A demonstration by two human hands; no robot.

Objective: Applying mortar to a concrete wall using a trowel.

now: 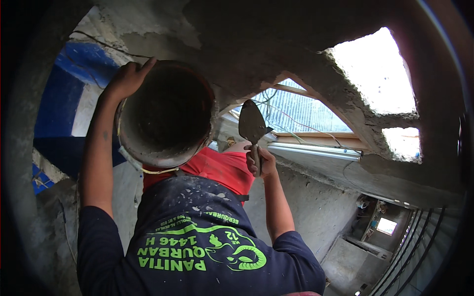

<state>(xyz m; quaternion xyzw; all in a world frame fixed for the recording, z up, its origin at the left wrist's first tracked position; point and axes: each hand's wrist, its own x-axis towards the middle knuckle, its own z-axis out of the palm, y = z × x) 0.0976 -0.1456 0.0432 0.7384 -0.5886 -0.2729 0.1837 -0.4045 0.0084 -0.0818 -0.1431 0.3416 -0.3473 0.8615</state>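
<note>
My left hand (129,81) is closed on the upper left rim of a round bucket (153,140), which is tilted so that its mouth faces me. Its inside is dark and crusted with grey; a handle with a pale strip hangs along the lower left rim. In my right hand (265,163), fingers wrapped round the handle, a pointed trowel (252,122) stands with its blade upward, smeared with grey mortar. The trowel is apart from the bucket, to its right. Rough grey plaster (256,44) lies beyond both.
Two bright openings with rough edges (377,74) break the plaster at the right. Nearer the middle, a wooden frame (316,140) borders corrugated sheeting (303,113), with loose wires across it. A long metal bar (316,152) lies below. Blue panels (59,106) stand at left, dark railings (419,241) at lower right.
</note>
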